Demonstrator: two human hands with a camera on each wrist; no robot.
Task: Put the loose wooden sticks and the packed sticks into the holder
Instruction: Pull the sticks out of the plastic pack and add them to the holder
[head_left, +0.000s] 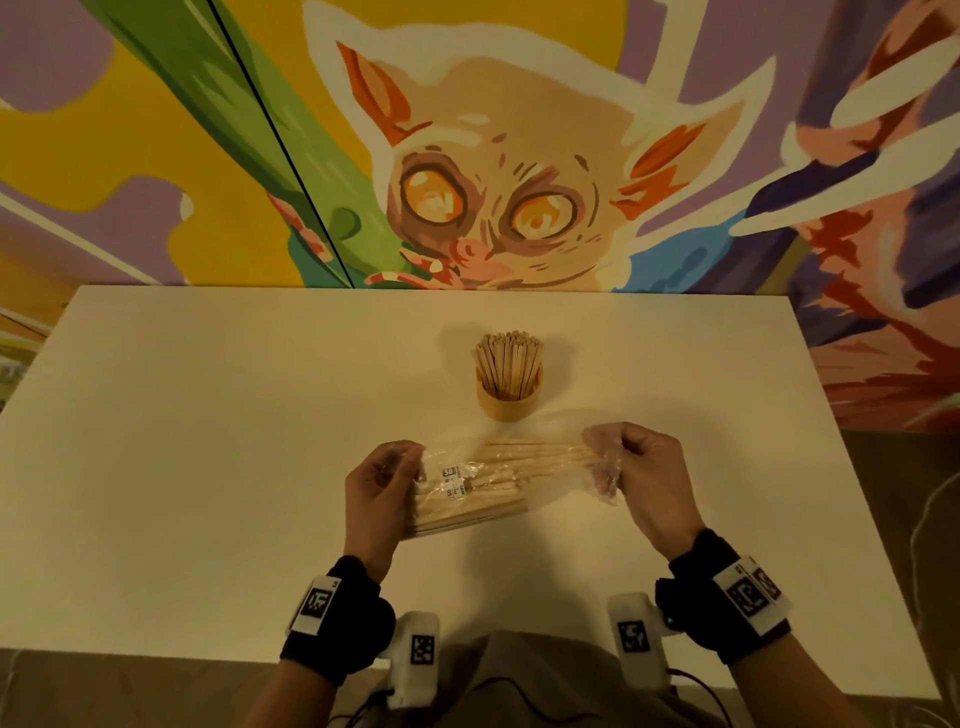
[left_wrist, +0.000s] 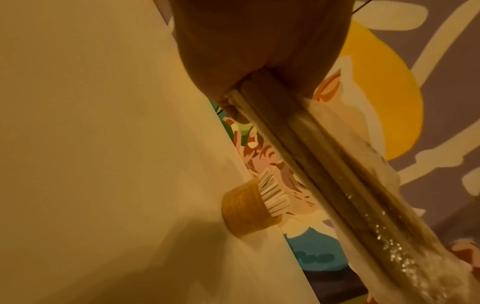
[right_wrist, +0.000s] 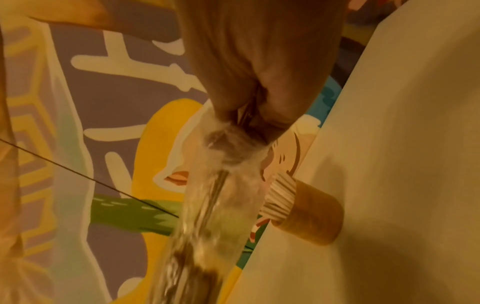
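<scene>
White table (head_left: 208, 467); tan holder (head_left: 510, 402); pale wooden sticks (head_left: 508, 358); clear packet (head_left: 498, 478); multicoloured mural (head_left: 493, 156).

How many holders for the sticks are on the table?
1. The holder stands upright on the white table, beyond the plastic pack of sticks that the left hand and right hand grip at either end.

Dim, warm yellowish light; soft shadows (wrist views blurred, edges strongly warped).
</scene>
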